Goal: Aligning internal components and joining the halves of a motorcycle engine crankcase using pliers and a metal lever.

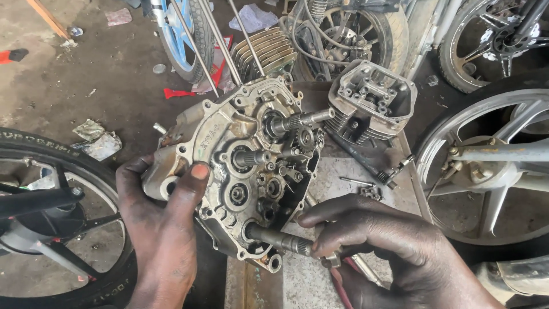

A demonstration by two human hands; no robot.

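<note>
Two alloy wheels bracket the scene: a black-tyred wheel point(51, 229) at lower left on the concrete floor point(86, 74), and a silver spoked wheel point(492, 171) at right. Between them a worn metal workbench point(337, 177) carries the engine crankcase half point(246, 166), a grimy aluminium casting tilted with its open face toward the camera, several splined shafts and small gears projecting from it. A finned cylinder head point(372, 100) sits just beyond it, upper right, valve side up; a finned cylinder point(269, 51) lies behind, at the base of long studs rising from the case. Left hand point(157, 229): greasy, clamped on the left edge of the crankcase, thumb pressed on the face, fingers wrapped behind the rim. Right hand point(389, 246): fingers curled together around the tip of the lower splined shaft point(280, 240), which protrudes from the bottom of the case; a small metal part sits under the fingertips, kind not discernible. Loose bolts and a spring point(366, 186) lie on the bench, near the right hand. Crumpled paper scraps point(97, 140) sit on the floor, well apart.
</note>
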